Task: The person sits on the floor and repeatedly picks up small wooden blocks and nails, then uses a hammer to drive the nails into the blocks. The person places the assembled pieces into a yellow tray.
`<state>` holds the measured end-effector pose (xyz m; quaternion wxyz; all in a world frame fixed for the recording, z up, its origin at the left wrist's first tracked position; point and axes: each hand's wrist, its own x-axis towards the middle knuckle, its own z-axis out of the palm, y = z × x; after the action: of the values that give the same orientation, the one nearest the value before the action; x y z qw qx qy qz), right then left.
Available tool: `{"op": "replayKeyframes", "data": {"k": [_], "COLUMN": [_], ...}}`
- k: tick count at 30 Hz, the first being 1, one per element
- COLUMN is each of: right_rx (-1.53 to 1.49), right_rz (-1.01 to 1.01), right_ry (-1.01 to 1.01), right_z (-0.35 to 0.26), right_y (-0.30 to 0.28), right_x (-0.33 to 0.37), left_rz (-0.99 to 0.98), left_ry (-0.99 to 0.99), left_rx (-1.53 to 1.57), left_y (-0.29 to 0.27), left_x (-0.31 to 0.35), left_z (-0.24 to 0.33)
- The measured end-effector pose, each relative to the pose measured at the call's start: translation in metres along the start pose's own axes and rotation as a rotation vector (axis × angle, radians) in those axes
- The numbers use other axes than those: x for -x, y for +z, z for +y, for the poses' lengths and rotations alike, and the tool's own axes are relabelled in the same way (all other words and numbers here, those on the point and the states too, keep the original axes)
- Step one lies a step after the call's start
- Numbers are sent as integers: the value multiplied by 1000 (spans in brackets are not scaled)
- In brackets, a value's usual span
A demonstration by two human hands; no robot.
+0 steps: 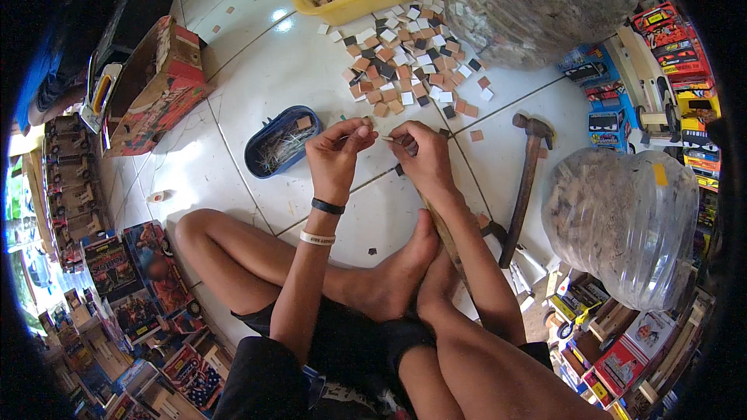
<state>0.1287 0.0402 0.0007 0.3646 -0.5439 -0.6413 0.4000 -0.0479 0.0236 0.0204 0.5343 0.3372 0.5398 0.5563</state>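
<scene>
Right hand (426,159) pinches a small, pale, slim piece (387,138).

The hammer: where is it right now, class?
In the head view, the hammer lies on the white tiled floor, to the right of the right hand and left of the lower clear plastic container.

Left hand (334,159), right hand (424,157) pinched (near, not touching)

Toy trucks (163,272) are lined up at the left on the white floor (187,171), where a red carton (148,118) is also set down. More trucks (675,47) are stacked at the right, beside which two clear containers (622,222) are placed.
</scene>
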Motion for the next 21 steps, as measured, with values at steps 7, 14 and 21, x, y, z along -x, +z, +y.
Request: {"op": "replayKeyframes", "data": {"k": [7,14,21], "right_rx": [5,52,61], "right_rz": [13,33,44], "right_ry": [-21,-62,-84], "right_z": [6,9,9], "right_y": [4,6,5], "right_x": [1,1,1], "left_rz": [67,130,111], "left_ry": [57,84,90], "left_rx": [-33,-185,-130], "left_y": [-1,6,17], "left_x": [-2,-4,-8], "left_z": [-10,-8,-6]}}
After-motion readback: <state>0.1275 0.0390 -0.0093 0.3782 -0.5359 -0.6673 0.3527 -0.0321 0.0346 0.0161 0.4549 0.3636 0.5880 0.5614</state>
